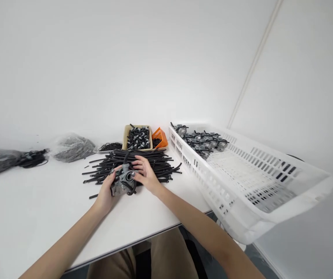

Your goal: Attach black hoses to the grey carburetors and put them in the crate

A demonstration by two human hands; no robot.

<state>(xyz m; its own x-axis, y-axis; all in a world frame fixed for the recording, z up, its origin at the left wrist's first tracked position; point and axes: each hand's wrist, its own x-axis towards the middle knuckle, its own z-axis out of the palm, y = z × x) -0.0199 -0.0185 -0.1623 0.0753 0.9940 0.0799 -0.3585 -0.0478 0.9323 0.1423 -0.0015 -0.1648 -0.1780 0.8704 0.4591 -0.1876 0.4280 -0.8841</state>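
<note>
A grey metal carburetor (125,179) with black rubber hoses on it is held just above the table, in front of a pile of black tubes (111,164). My left hand (106,193) is closed around its left side, fingers partly hidden behind it. On the other side, my right hand (147,176) has its thumb on the carburetor's round opening and its fingers curved over behind. The pile of loose tubes lies directly beyond both hands, and one tube lies apart near my left wrist.
A white perforated crate (242,186) on the right holds several carburetors (204,141) at its far end and overhangs the table edge. Behind the tubes stand a beige bin (124,141) of small black and silver parts and an orange basket (161,135). Plastic bags (73,147) lie left.
</note>
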